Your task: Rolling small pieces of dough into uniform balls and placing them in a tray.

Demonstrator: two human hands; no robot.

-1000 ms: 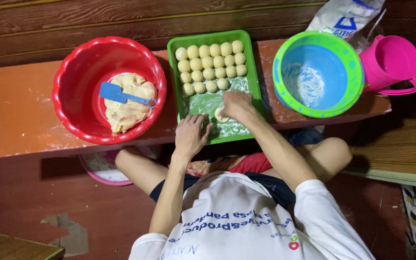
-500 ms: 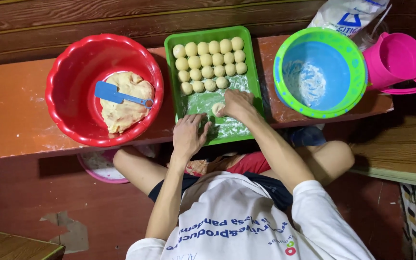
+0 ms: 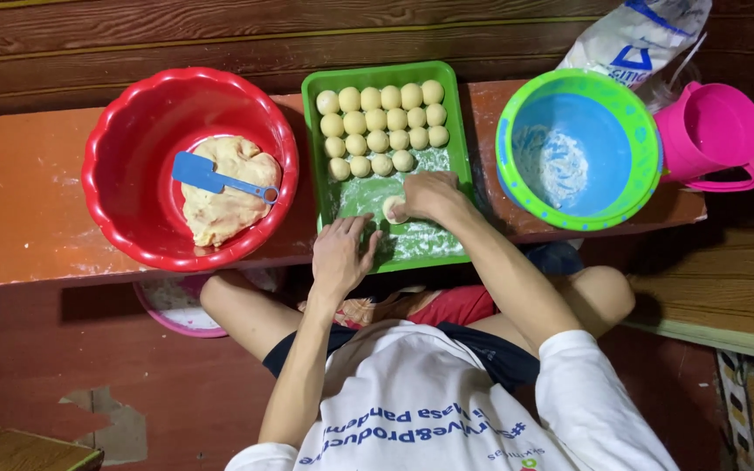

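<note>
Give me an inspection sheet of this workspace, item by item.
Surface: orange bench, floury.
Job's things: green tray with rows of dough balls; one dough piece under the right hand.
Clutter: red basin holding dough mass and blue scraper; blue bowl with flour; pink jug; flour bag.
Hands: left hand flat on the tray; right hand cupped over the piece.
Cables: nothing seen.
Surroundings: wooden wall, red floor.

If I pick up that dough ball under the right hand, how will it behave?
The dough ball under the right hand probably feels soft and dents easily. Flour on the green tray likely limits sticking. Being round, it may roll if nudged.
</note>
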